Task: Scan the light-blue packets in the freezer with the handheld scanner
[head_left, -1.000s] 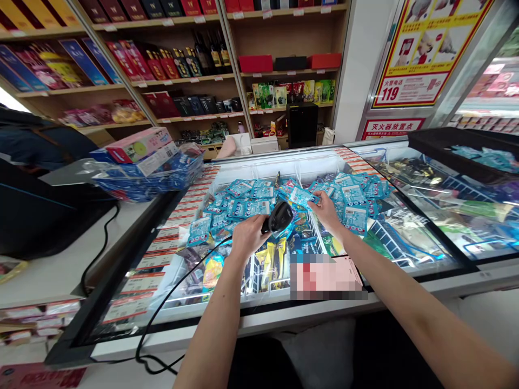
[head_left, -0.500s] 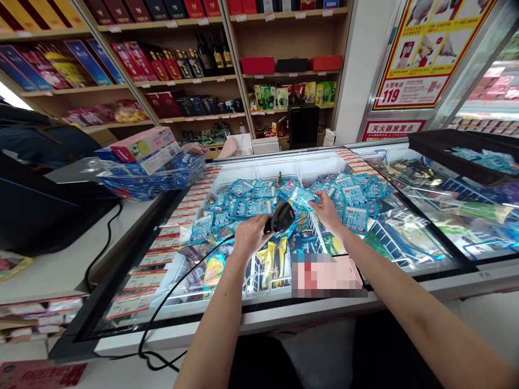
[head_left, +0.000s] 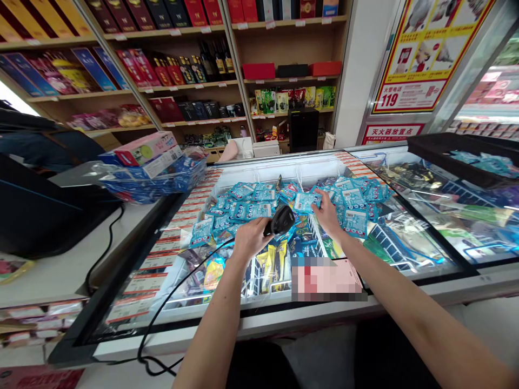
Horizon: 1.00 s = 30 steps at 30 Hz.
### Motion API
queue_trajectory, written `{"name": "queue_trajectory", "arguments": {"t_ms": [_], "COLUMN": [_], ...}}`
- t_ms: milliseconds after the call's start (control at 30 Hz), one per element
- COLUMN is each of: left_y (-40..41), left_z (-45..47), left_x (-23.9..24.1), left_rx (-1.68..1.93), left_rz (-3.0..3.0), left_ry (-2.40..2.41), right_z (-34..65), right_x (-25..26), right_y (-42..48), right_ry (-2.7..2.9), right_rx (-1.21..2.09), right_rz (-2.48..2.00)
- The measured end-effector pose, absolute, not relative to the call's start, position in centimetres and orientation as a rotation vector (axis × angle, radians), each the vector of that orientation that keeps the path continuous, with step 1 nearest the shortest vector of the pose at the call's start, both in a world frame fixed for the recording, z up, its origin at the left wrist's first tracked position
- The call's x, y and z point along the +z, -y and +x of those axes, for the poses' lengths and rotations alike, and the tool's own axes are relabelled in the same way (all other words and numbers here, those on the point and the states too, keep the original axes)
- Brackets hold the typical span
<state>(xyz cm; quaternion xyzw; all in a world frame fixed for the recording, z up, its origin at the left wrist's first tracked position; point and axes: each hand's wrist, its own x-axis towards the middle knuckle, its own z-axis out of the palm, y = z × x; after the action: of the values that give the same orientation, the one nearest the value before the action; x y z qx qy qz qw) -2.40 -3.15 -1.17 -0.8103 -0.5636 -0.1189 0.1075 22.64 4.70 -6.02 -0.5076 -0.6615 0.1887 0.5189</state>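
Observation:
My left hand point(head_left: 252, 237) is wrapped round the handle of a black barcode scanner point(head_left: 283, 220), whose head points to the right. A black cord runs from it down to the left. Between the thumb and fingers of my right hand point(head_left: 326, 212) is the right end of a small blue packet point(head_left: 305, 202), held just right of the scanner head. Many like it lie in a left pile point(head_left: 250, 209) and a right pile point(head_left: 353, 197) on the glass lid of a chest freezer.
Blue plastic-wrapped boxes point(head_left: 156, 178) sit at the freezer's left end. A phone-like pink panel point(head_left: 348, 273), partly blurred out, lies by the front edge. At the right is a black tray point(head_left: 438, 159) with more blue packets. Stocked shelves point(head_left: 178, 86) stand behind.
The blue packet in my right hand has turned more level and shifted slightly down and right. My left hand and the scanner have hardly moved. The view has tilted slightly.

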Motion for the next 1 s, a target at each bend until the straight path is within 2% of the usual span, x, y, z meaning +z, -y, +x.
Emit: {"name": "queue_trajectory", "arguments": {"t_ms": [300, 667, 1000], "left_y": [1.8, 1.7, 1.7], "left_z": [-3.6, -5.6, -7.2], "left_x": [0.0, 0.1, 0.3], "left_rx": [-0.457, -0.641, -0.621], "left_rz": [-2.272, -2.075, -2.006], "left_ry": [1.781, 1.979, 2.083], "right_z": [22.4, 21.1, 18.2], "right_x": [-6.2, -5.6, -4.4], "right_y": [-4.2, -3.9, -4.6], "right_ry": [1.644, 1.892, 2.393], "right_rx": [-0.091, -0.235, -0.196], "right_rz": [-1.450, -1.430, -1.119]}}
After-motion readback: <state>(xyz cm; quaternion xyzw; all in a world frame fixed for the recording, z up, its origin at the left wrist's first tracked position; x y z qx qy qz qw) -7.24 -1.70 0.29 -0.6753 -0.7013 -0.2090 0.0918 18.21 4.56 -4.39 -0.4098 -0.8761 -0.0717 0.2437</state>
